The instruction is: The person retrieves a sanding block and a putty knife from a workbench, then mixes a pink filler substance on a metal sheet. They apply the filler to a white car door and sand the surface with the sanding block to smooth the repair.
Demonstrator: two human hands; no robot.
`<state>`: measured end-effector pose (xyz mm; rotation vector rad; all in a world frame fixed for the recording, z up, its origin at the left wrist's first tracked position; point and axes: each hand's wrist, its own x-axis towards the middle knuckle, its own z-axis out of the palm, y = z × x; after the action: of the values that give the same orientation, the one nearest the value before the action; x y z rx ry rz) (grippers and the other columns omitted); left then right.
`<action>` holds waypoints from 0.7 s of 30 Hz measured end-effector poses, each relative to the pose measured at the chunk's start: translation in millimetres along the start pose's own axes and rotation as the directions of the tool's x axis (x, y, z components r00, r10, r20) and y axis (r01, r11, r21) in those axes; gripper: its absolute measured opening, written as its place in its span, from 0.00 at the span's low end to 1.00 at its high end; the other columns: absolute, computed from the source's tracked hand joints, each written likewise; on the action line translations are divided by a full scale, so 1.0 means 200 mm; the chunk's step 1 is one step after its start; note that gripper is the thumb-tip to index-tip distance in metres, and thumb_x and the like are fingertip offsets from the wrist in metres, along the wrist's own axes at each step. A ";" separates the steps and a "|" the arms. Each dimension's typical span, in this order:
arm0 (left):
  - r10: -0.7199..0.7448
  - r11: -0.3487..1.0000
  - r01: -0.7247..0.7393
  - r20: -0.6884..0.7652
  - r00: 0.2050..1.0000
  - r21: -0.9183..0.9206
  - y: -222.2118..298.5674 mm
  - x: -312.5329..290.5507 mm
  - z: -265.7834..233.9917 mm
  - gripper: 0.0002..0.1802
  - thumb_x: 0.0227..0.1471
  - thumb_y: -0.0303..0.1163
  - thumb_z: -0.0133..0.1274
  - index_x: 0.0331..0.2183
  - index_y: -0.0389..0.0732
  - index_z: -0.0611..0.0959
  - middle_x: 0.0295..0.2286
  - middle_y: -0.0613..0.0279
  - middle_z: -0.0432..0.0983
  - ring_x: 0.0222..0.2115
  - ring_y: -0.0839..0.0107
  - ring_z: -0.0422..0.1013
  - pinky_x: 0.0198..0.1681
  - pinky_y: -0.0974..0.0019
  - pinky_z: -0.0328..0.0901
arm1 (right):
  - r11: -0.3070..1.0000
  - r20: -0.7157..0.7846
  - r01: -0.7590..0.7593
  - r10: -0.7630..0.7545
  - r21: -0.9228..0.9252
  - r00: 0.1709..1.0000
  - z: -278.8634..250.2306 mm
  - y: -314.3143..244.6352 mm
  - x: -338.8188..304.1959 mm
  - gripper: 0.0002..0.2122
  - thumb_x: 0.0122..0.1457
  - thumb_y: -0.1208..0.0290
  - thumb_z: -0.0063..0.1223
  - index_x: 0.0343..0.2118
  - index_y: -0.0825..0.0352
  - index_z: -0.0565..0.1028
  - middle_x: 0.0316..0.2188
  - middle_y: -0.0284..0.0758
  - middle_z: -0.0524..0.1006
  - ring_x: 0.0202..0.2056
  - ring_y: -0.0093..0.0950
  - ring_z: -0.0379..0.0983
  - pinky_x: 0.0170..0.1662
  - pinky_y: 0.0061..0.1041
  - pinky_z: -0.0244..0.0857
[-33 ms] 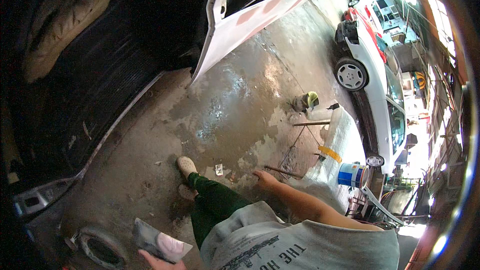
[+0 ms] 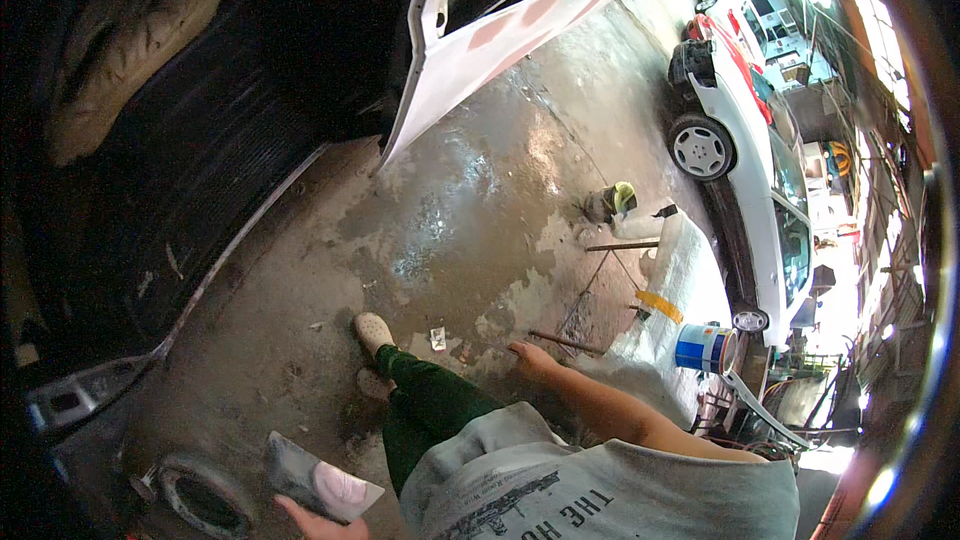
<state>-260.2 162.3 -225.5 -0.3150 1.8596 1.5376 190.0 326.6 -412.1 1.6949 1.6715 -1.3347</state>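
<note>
At the lower left, my left hand point(image 2: 318, 522) grips a flat grey board point(image 2: 287, 455) by its lower edge. A smooth lump of pale pink paste point(image 2: 340, 486), which looks like body filler, lies on the board. My right hand point(image 2: 533, 356) hangs low at the end of a bent bare arm, over the floor and close to a thin metal rod point(image 2: 565, 342). Its fingers point away to the left, partly hidden by the back of the hand, so I cannot make out anything in them.
A white vehicle panel point(image 2: 545, 15) with pink patches stands ahead, beside a dark open vehicle interior point(image 2: 250, 120). On the right are a covered bench point(image 2: 655, 355), a blue-and-white can point(image 2: 703, 349) and a white car point(image 2: 745, 165). A tyre point(image 2: 175, 485) lies lower left; the floor point(image 2: 450, 210) looks wet.
</note>
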 end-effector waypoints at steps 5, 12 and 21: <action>-0.215 0.913 0.221 0.055 0.975 -0.343 0.19 -0.13 0.11 0.36 0.59 0.57 0.48 0.60 0.44 0.67 0.58 0.60 0.64 0.57 0.59 0.63 0.62 0.53 0.57 | 0.990 -0.157 0.128 -0.117 0.065 0.981 0.17 0.12 -0.27 0.26 0.47 0.83 0.45 0.54 0.67 0.71 0.51 0.50 0.73 0.55 0.49 0.67 0.56 0.42 0.63; -0.164 0.927 0.263 0.342 0.925 -0.266 0.20 -0.29 0.03 0.37 0.59 0.59 0.47 0.59 0.42 0.68 0.56 0.60 0.66 0.57 0.60 0.63 0.62 0.54 0.57 | 0.943 -0.551 0.322 -0.228 0.078 0.802 0.33 0.19 -0.49 0.23 0.50 0.85 0.43 0.52 0.69 0.72 0.42 0.46 0.77 0.45 0.44 0.74 0.50 0.36 0.67; -0.042 0.966 0.199 0.661 0.749 -0.164 0.33 -0.51 0.30 0.34 0.59 0.58 0.48 0.56 0.42 0.71 0.53 0.61 0.70 0.54 0.60 0.67 0.59 0.53 0.60 | 0.413 -0.667 0.542 0.267 0.731 0.696 -0.08 -0.01 -0.61 0.17 0.55 0.81 0.46 0.48 0.66 0.72 0.31 0.24 0.70 0.32 0.21 0.63 0.37 0.21 0.60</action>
<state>-203.1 212.5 -113.8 0.0185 1.0908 1.5112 215.9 275.8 -302.8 3.1285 1.4827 -2.1150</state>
